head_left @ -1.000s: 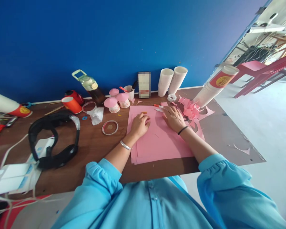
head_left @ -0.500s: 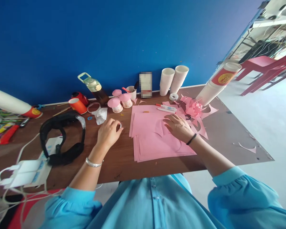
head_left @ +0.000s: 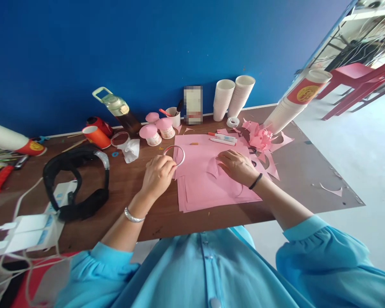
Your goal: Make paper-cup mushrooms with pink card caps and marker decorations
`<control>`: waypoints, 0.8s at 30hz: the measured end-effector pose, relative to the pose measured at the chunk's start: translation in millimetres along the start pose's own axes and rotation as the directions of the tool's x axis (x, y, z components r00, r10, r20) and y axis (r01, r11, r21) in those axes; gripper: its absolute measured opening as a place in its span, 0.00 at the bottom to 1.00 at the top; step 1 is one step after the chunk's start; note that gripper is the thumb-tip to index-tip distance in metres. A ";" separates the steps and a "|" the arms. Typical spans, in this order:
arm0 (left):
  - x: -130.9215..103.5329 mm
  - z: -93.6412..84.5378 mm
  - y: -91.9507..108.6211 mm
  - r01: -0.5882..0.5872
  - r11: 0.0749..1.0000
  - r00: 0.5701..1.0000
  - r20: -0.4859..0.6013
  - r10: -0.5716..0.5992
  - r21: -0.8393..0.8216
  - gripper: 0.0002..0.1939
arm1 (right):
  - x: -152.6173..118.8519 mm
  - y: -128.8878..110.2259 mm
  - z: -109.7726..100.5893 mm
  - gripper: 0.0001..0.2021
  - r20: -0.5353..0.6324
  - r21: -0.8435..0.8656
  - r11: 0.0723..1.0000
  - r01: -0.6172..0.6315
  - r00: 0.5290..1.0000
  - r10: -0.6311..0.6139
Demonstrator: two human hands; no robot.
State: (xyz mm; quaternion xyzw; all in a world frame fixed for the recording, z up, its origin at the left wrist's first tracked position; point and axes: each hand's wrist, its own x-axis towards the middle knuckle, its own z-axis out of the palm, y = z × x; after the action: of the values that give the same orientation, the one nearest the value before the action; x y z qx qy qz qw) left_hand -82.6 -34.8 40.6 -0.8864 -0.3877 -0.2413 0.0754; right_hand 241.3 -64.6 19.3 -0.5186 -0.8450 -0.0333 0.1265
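Left hand (head_left: 158, 175) grips a ring (head_left: 184, 157); right hand (head_left: 238, 167) touches pink paper (head_left: 205, 192).

Room above near half of pink paper (head_left: 208, 188); tape roll (head_left: 229, 122), cup stacks (head_left: 223, 102) block behind.

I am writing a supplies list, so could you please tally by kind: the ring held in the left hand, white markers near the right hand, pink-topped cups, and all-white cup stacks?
Ring in left hand: 1
White markers: 2
Pink-topped cups: 3
All-white cup stacks: 2
Total: 8
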 end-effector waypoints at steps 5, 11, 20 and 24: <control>10.1 11.9 18.4 -0.135 0.991 0.990 0.040 0.135 -0.006 0.08 | -3.0 -3.8 -2.1 0.09 0.005 0.004 1.000 0.013 1.000 -0.013; 6.0 23.8 22.4 -0.209 0.978 0.975 0.074 0.209 -0.005 0.07 | -9.2 -24.8 -3.6 0.09 -0.019 -0.033 0.990 0.135 0.991 -0.136; -15.0 -5.3 11.4 -0.095 0.995 0.990 0.105 0.090 0.041 0.04 | -20.2 -53.1 -9.3 0.15 0.101 -0.252 0.955 0.153 0.986 -0.131; -24.6 -10.9 8.4 -0.096 0.992 0.985 0.152 0.083 0.078 0.04 | -19.2 -56.8 -12.0 0.16 0.146 -0.283 0.949 0.136 0.984 -0.098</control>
State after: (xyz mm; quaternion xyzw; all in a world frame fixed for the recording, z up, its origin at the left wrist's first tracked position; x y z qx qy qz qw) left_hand -94.9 -60.0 38.6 -0.9145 -0.3618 -0.1543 0.0948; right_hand 201.5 -109.7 30.4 -0.4815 -0.8665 -0.1313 -0.0090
